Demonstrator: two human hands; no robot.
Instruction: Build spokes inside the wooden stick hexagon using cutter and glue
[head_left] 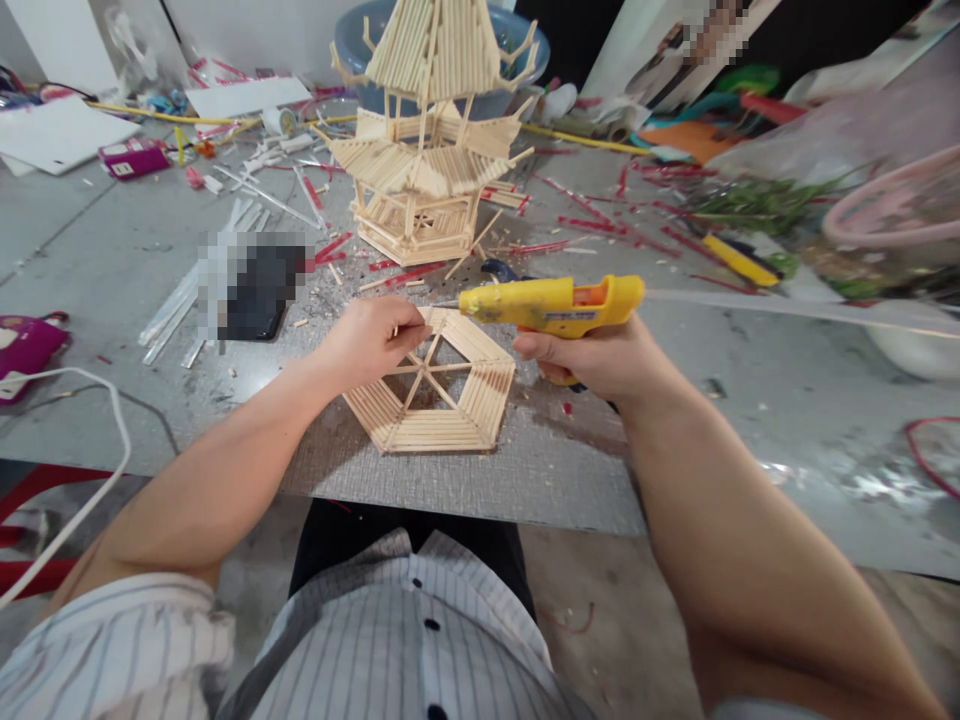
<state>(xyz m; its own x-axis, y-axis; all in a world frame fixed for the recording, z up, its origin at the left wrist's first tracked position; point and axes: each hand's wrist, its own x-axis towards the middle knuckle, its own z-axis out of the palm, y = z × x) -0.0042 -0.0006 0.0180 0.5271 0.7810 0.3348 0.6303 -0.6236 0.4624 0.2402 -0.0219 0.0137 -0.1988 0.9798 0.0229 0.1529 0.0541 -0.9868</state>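
Observation:
A hexagonal frame [431, 430] of thin wooden sticks, with spokes crossing its open middle, lies flat near the table's front edge. In my right hand [592, 360] is a yellow hot glue gun [551, 302], its nozzle pointing left above the frame's far side. A clear glue stick [750, 304] trails from its back. My left hand [379, 338] is closed at the frame's upper left part, fingertips pinched near the nozzle. What those fingers hold, if anything, is too small to make out. Behind the frame stands a tiered pagoda model [424, 160] of the same sticks.
A black phone [266, 295] and clear glue sticks [176, 285] lie left of the frame. Red scraps and stick bits litter the table [97, 250]. A blue basin [352, 40] stands behind the pagoda; a yellow-handled cutter [741, 262] and pink basket [885, 205] are at right.

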